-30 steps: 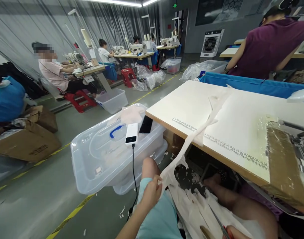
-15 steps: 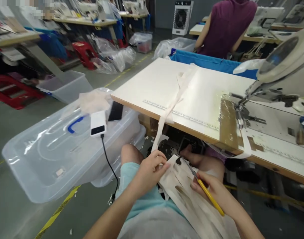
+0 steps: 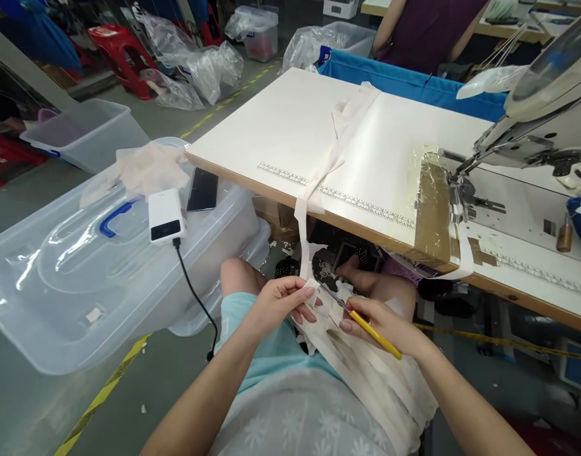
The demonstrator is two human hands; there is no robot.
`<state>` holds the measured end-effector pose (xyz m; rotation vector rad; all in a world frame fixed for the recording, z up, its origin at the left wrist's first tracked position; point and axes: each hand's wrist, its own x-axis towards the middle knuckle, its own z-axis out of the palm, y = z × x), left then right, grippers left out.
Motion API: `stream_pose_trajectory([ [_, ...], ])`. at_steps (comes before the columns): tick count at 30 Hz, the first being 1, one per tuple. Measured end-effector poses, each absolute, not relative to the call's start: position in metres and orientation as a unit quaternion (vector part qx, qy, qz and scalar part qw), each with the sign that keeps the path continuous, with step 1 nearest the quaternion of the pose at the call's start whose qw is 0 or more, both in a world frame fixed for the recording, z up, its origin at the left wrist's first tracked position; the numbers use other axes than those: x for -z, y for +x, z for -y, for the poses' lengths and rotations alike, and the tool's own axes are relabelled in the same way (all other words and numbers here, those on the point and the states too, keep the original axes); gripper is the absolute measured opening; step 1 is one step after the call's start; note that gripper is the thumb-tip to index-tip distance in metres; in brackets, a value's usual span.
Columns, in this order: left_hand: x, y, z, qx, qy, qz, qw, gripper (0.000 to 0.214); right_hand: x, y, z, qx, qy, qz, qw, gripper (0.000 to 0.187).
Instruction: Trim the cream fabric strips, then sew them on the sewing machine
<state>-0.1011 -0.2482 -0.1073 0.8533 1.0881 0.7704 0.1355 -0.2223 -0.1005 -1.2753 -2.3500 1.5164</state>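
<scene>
Over the lap, the left hand (image 3: 283, 304) pinches the cream fabric strip (image 3: 303, 240) that hangs off the worktop (image 3: 280, 126) edge; the right hand (image 3: 383, 323) is clamped on yellow-handled snips (image 3: 361, 320), blades touching the strip. A clear storage bin (image 3: 81, 278) crowds the left side.

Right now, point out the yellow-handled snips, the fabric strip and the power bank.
yellow-handled snips (image 3: 372, 330), head view, on the handle.
fabric strip (image 3: 301, 223), head view, hanging part.
power bank (image 3: 164, 215), head view, top face.

The single head camera looked forward and steeply down from close above the lap, where the left hand (image 3: 283, 303) and right hand (image 3: 383, 320) kept their grip. Beyond the grip lay the worktop (image 3: 290, 126), filling the upper frame.
</scene>
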Motion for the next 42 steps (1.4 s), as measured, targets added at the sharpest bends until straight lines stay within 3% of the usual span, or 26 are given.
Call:
stream_pose_trajectory([
  [12, 0.115, -0.106, 0.248, -0.322, 0.346, -0.465, 0.749, 0.043, 0.106, 0.133, 0.214, -0.465, -0.391, 0.795, -0.011, 0.059],
  [21, 0.119, -0.107, 0.248, -0.316, 0.345, -0.466, 0.751, 0.044, 0.102, 0.129, 0.221, -0.320, -0.436, 0.841, -0.022, 0.056],
  [36, 0.122, -0.103, 0.249, -0.314, 0.334, -0.452, 0.765, 0.041, 0.105, 0.128, 0.222, -0.280, -0.456, 0.845, -0.020, 0.059],
  [42, 0.122, -0.103, 0.249, -0.310, 0.339, -0.456, 0.762, 0.040, 0.107, 0.129, 0.221, -0.323, -0.468, 0.822, -0.003, 0.059],
])
